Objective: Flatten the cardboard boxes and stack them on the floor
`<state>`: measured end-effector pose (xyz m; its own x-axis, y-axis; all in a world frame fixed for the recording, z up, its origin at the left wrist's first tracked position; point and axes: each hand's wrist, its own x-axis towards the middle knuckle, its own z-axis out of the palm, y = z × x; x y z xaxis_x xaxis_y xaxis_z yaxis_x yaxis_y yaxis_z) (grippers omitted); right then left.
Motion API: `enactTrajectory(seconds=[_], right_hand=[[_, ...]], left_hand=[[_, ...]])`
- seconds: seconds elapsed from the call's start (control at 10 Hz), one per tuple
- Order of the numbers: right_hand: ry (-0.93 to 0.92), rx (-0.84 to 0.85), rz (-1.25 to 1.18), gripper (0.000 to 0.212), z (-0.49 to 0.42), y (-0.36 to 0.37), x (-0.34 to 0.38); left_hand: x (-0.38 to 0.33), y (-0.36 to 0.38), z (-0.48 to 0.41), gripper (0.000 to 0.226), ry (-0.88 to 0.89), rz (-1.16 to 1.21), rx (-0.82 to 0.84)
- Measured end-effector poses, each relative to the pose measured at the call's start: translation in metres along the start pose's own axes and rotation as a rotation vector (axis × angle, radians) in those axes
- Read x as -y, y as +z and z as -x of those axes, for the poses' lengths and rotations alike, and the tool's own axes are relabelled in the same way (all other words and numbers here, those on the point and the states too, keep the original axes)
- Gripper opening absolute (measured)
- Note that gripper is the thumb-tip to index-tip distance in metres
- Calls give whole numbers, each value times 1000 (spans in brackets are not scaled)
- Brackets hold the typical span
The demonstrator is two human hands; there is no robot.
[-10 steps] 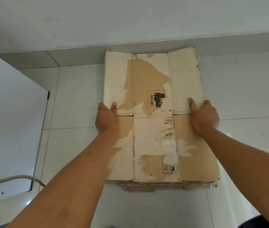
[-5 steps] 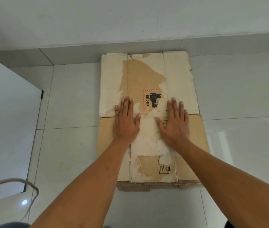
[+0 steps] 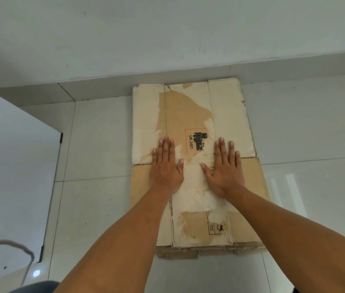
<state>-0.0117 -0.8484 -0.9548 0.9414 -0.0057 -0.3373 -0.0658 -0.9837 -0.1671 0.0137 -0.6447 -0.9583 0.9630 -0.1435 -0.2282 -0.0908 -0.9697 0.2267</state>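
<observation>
Both hands lie palm-down, fingers straight and slightly spread, gripping nothing, on a flattened brown cardboard box (image 3: 226, 115) with torn whitish paper patches: the left hand (image 3: 166, 168) and the right hand (image 3: 224, 170) press side by side at its middle crease, fingertips flanking a red-bordered black "UN 3481" label (image 3: 196, 141). That box lies flat on the pale grey tiled floor (image 3: 95, 144), its far edge close to the grey wall (image 3: 167, 39), atop other flattened cardboard pieces (image 3: 178, 253) whose edges stick out at the near end. A white panel (image 3: 9, 166) and a pale cable (image 3: 6, 244) sit at the left.
</observation>
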Motion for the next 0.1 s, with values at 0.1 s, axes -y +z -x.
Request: enactTrajectory(seconds=[0.1], right_hand=[[34,133,35,91,5,-38,0]], left_hand=[[-3,-39,-4,79,3,-72,166]])
